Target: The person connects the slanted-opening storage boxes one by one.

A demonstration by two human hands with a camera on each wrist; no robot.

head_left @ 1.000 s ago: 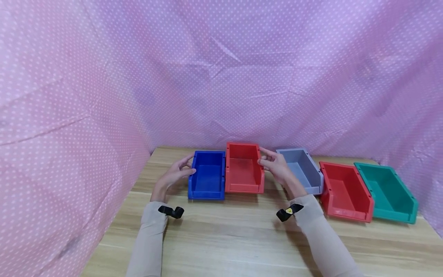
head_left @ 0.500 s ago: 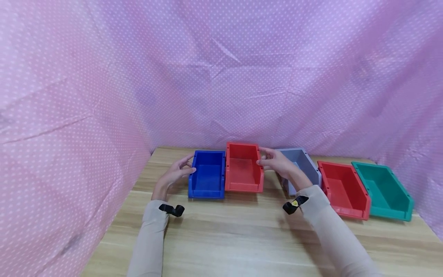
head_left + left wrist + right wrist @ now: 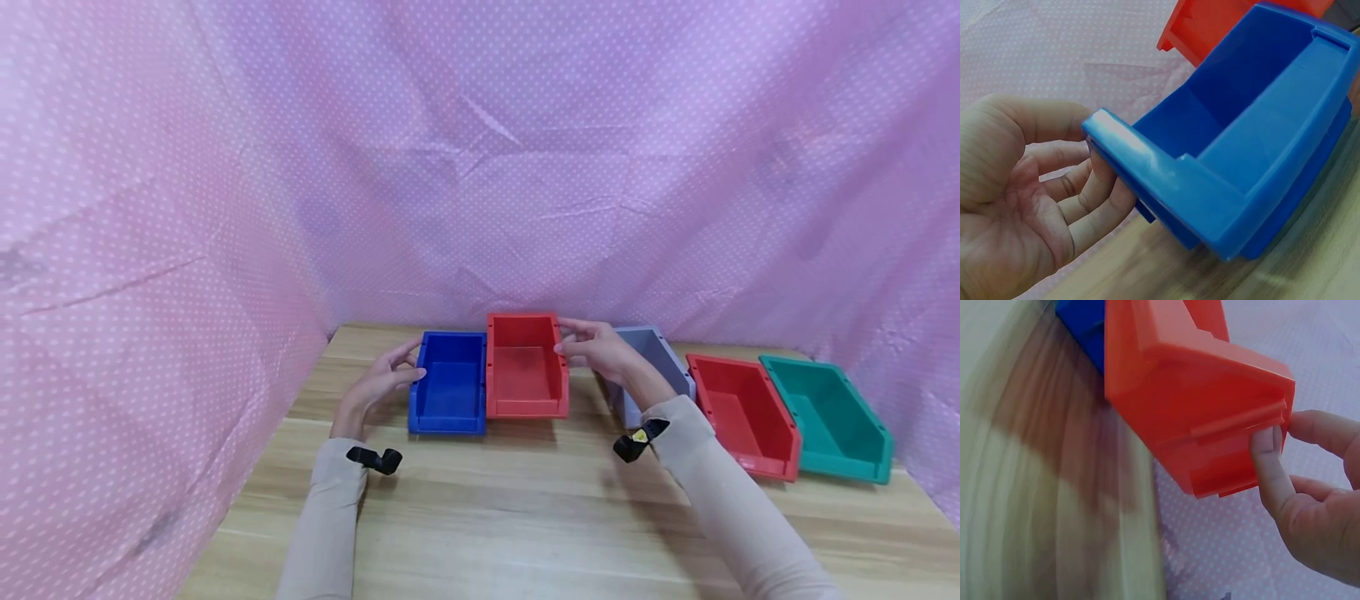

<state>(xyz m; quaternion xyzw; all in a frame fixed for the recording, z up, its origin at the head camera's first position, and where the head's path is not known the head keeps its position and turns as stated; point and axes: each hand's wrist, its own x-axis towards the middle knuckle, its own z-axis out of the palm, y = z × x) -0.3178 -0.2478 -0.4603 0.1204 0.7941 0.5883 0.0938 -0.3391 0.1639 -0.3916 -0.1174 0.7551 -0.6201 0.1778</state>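
Observation:
A blue storage bin (image 3: 448, 423) and a red storage bin (image 3: 527, 408) stand side by side, their adjoining walls close together. The red one is set slightly farther back. My left hand (image 3: 377, 382) holds the blue bin by its left wall, thumb on the rim and fingers along the outside, as the left wrist view also shows. With my right hand (image 3: 598, 348) I grip the red bin at its right wall near the rear corner. In the right wrist view the thumb (image 3: 1267, 453) presses its outer side and a finger reaches behind. Both bins have nothing inside.
To the right on the wooden table (image 3: 487, 517) are a grey bin (image 3: 663, 362), partly hidden behind my right hand and wrist, a second red bin (image 3: 742, 412) and a green bin (image 3: 836, 417). A pink dotted cloth (image 3: 480, 208) hangs behind and at the sides.
My right wrist and forearm have swung outward to the right, covering more of the grey bin. The red bin has shifted slightly left against the blue one; the left hand keeps its hold.

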